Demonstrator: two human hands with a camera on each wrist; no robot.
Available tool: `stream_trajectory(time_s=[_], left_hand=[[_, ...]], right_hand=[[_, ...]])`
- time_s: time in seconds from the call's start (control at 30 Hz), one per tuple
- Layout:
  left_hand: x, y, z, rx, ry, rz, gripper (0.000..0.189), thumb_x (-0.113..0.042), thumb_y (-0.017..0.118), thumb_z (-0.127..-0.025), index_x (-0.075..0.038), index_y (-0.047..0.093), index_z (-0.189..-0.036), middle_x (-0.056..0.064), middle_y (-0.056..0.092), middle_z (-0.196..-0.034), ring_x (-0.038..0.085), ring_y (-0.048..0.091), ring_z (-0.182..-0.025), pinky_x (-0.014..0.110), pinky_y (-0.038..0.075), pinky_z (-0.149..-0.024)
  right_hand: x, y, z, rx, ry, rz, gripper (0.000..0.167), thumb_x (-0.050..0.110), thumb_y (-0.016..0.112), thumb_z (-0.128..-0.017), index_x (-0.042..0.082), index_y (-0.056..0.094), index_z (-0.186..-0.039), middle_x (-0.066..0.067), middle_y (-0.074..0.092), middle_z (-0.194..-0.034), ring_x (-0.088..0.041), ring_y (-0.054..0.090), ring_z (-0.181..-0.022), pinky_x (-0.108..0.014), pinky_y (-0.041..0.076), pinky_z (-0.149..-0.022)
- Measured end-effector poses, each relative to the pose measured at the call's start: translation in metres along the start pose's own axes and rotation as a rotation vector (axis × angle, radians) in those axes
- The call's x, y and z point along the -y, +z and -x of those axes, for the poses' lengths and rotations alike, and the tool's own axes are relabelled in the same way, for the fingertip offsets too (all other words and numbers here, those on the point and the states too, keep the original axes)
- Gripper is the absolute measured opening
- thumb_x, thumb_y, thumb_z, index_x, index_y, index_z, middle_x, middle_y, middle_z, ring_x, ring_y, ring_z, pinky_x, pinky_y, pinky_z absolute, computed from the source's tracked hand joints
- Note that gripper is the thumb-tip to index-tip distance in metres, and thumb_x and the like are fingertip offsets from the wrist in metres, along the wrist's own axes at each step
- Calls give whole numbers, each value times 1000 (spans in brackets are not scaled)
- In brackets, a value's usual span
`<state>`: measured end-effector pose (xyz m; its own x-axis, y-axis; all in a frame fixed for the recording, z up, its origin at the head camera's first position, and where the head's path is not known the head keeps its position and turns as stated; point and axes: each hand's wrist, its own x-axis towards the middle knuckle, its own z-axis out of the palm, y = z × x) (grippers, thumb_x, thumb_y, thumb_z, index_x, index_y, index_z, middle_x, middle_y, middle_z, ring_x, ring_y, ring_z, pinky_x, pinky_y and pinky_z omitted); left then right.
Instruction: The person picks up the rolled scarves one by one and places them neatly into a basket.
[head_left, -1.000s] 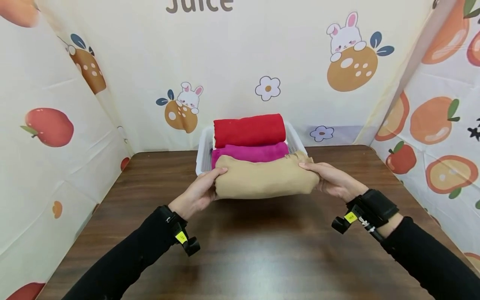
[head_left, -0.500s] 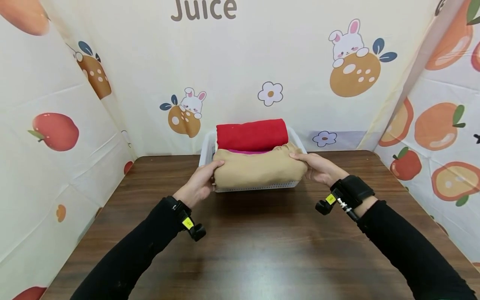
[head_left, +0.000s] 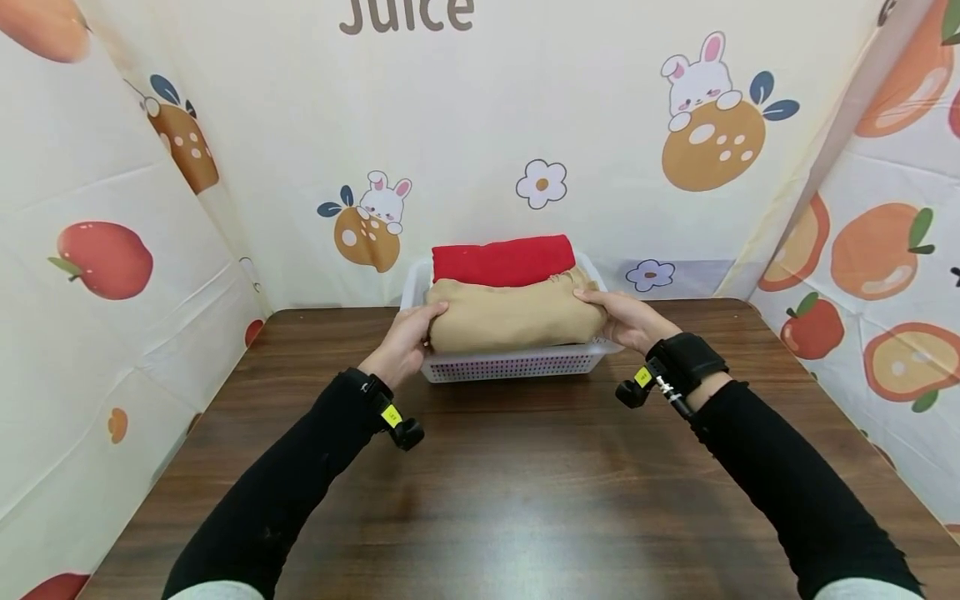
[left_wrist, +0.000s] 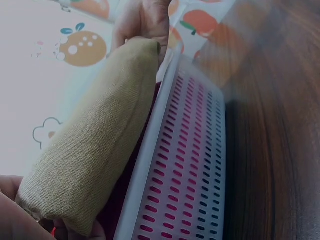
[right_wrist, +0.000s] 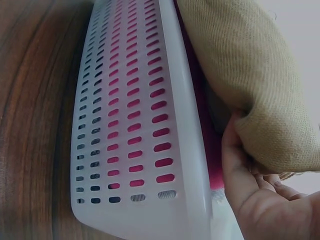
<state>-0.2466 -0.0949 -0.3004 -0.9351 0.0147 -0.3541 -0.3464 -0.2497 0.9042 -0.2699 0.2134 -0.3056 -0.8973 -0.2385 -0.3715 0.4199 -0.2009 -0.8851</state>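
A folded tan cloth with a fine ribbed weave is held between both hands, over the front of a white slotted plastic basket. At the cloth's left end my left hand grips it, thumb on top. The right end is pinched by my right hand, with fingers tucked underneath in the right wrist view. Behind it, a folded red cloth sits in the basket. Magenta cloth shows inside the basket and through its slots, below the tan one; the head view hides it.
The basket stands at the back of a brown wooden table, close to a printed cream curtain. Similar fruit-printed curtains hang at the left and right. Both wrists wear black camera straps.
Both hands have moved the tan cloth away from me and over the basket, covering the magenta cloth from the head view. The basket's front wall has come into sight.
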Motion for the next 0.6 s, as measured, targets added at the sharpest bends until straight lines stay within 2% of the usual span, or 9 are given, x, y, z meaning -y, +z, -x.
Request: stream_trajectory(time_s=[0.13,0.27,0.37,0.47,0.6], left_hand=[[2,0,-7,8,33,-10,26,-16,57,-95,-4,56,-119,3,53,-100,14,49,-86,27,40,-73],[2,0,-13,25,41,-30,39,-16,53,-98,-1,49,-134,7,52,-114,17,49,-97,29,39,-82],[2,0,-16,28,39,-32,42,-16,52,-99,0,46,-138,10,50,-126,19,47,-108,31,38,-93],[3,-1,-21,21,33,-26,43,-15,52,-99,-1,45,-139,11,47,-136,21,43,-119,33,33,-103],[4,-2,-27,3,25,-38,43,-14,52,-99,-1,45,-139,11,46,-138,22,42,-122,35,31,-105]], right_hand=[[1,-1,-6,-34,4,-6,30,20,58,-96,3,44,-117,-1,62,-90,-13,62,-79,-29,52,-72],[1,-1,-10,-57,5,8,46,20,59,-96,1,37,-132,-1,61,-93,-12,62,-81,-28,52,-74],[0,0,-13,-70,-1,17,56,20,59,-96,-1,30,-140,0,63,-91,-11,63,-80,-27,52,-73],[-3,0,-17,-87,-8,19,58,19,59,-96,0,29,-142,2,64,-88,-10,64,-78,-27,53,-72],[-5,1,-19,-103,-10,32,58,19,58,-96,-1,29,-142,2,65,-85,-9,64,-77,-26,53,-71]])
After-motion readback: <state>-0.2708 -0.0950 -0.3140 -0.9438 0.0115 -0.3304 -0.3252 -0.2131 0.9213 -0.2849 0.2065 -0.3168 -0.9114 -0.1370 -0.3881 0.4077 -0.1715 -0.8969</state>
